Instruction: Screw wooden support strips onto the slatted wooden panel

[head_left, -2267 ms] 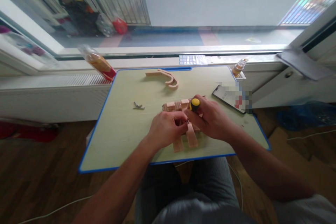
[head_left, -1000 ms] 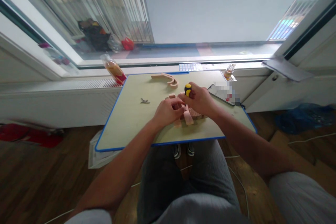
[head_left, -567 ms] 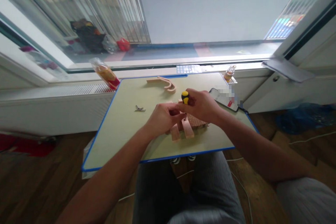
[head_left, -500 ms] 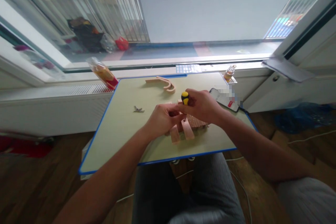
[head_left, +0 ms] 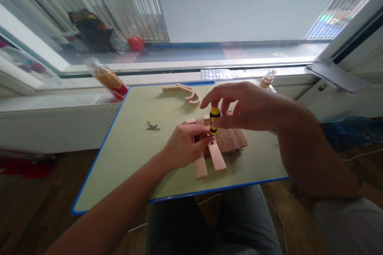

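A small yellow and black screwdriver (head_left: 214, 119) stands nearly upright over the pale wooden strips (head_left: 217, 155). Thumb and fingertips of my left hand (head_left: 191, 143) pinch together at the lower end of its handle; the shaft and tip are hidden there. My right hand (head_left: 242, 105) is over the handle with its fingers spread, the thumb close beside or touching it. Under both hands lies a brown slatted wooden piece (head_left: 235, 139) with several small holes or screw heads. Two pale strips stick out from it towards me. A dark hole shows in the right strip.
Several loose screws (head_left: 153, 126) lie on the left of the blue-edged table (head_left: 119, 167). Curved wooden parts (head_left: 188, 93) rest near the far edge. A bottle (head_left: 107, 79) leans by the radiator, and a small glass bottle (head_left: 267, 79) stands at the back right.
My right hand has loosened from the screwdriver, its fingers spreading and lifting, so more of the handle shows. My left hand stays at the strips. The phone is now hidden behind my right arm.
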{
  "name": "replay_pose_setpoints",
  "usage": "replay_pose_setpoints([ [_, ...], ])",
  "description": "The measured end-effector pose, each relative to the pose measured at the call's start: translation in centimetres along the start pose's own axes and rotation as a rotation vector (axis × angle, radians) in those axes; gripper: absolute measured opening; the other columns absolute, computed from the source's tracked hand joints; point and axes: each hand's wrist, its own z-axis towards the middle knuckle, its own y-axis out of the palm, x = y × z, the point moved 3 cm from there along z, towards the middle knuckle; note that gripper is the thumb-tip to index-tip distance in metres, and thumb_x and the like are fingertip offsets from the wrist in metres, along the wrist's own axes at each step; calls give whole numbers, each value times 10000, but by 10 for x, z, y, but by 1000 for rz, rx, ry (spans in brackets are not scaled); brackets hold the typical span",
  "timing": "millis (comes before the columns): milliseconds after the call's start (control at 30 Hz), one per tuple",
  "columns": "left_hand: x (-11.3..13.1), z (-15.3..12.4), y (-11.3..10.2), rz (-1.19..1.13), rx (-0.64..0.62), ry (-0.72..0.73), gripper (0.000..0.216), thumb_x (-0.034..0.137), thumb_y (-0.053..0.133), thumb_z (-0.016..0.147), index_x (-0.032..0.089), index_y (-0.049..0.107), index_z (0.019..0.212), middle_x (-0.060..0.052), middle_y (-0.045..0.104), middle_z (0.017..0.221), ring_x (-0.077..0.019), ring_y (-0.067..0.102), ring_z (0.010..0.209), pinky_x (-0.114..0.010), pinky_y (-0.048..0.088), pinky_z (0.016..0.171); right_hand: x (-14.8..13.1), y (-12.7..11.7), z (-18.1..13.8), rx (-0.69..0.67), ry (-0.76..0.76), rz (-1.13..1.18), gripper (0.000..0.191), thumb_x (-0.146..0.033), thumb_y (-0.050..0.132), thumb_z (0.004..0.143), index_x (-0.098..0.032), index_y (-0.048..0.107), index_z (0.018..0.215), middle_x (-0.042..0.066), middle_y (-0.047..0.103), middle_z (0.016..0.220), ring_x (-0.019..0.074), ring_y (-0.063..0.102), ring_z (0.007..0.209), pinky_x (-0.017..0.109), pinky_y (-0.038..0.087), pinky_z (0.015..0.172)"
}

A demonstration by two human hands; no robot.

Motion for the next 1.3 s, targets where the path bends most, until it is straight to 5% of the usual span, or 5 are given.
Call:
replay_pose_setpoints([
  [133,1,1,0,60,5,70,132,147,764,946,182,874,1011,-21,779,814,-123,639,729,-234,486,681,-7,-8,8,-161,-120,-93,258,-167,680,956,-233,844,1145,-22,840,1053,125,738,842,273,540,752],
  [633,-8,6,13,-230,-15,-97,173,267,843,906,162,708,934,42,594,691,-80,514,562,-206,384,500,-15,-3,6,-35,-47,-489,165,-362,740,982,-253,855,934,-24,730,787,147,569,701,340,336,682],
  [867,-12,10,12,-192,-58,-12,179,244,825,924,166,681,850,33,547,728,-79,483,594,-213,374,508,-14,-3,5,-62,-120,-451,210,-406,729,1003,-236,851,975,-19,773,884,155,640,787,317,401,733],
  [1033,-9,8,13,-128,-23,36,280,204,812,919,168,598,741,47,479,696,-70,433,599,-196,327,497,-16,-6,1,-141,-119,-373,250,-163,693,927,-252,829,1118,-16,835,1049,166,694,856,320,467,764],
  [1300,-11,3,14,-189,-68,-89,135,262,798,946,145,743,907,26,550,732,-87,488,618,-214,384,537,-14,-7,-1,-116,-38,-450,195,-144,675,879,-271,804,952,5,785,841,177,632,721,355,462,689],
])
